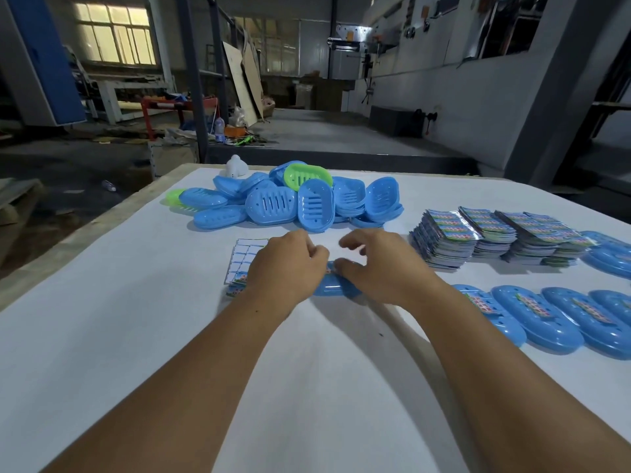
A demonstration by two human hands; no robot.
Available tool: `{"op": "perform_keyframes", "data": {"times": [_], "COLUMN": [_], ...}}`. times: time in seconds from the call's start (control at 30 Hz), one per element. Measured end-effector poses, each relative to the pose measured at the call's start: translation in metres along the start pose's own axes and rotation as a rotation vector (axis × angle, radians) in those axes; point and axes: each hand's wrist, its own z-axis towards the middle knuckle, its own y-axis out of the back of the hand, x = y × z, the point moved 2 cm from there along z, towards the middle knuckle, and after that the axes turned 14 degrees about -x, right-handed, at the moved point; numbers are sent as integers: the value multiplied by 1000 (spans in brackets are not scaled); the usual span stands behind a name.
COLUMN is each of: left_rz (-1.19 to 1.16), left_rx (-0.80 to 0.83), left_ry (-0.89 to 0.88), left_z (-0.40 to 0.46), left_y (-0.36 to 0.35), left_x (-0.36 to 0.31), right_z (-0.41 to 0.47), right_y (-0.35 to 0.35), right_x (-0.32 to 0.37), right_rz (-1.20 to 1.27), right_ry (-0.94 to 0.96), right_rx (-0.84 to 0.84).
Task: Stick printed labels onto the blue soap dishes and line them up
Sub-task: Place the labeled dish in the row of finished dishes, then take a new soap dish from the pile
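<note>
White table (pixel 102 336) w/ soap dishes (pixel 290 199) (dim workshop behind).

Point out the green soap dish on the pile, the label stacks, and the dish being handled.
green soap dish (pixel 308 176), head view, slotted inside.
label stacks (pixel 491 235), head view, top of middle stack.
blue soap dish (pixel 333 290), head view, near rim between hands.

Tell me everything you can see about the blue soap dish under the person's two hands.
The blue soap dish is glossy light-blue plastic, rounded and elongated, lying on the white table crosswise to the person. Only its near rim and a strip between the hands show. The left hand and right hand both rest on it. A colourful printed label peeks between them. Sticker sheets lie just left.
</note>
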Motion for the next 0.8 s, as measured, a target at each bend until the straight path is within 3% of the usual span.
{"op": "perform_keyframes", "data": {"times": [0.1,0.2,0.33,0.5,0.8], "left_rz": [-13,6,22,12,77], "left_rx": [-11,-23,-61,-53,-34], "left_ry": [28,47,56,50,67], "left_z": [2,3,3,4,6], "left_y": [3,4,5,3,5], "left_x": [3,9,12,13,19], "right_z": [-7,-8,-10,-16,-13], "right_y": [-4,-2,23,56,66], "right_x": [12,14,-4,-33,-46], "right_rz": [132,-19,-276,-380,-446], "right_ry": [87,124,2,-202,-233], "right_rx": [176,228,290,316,402]}}
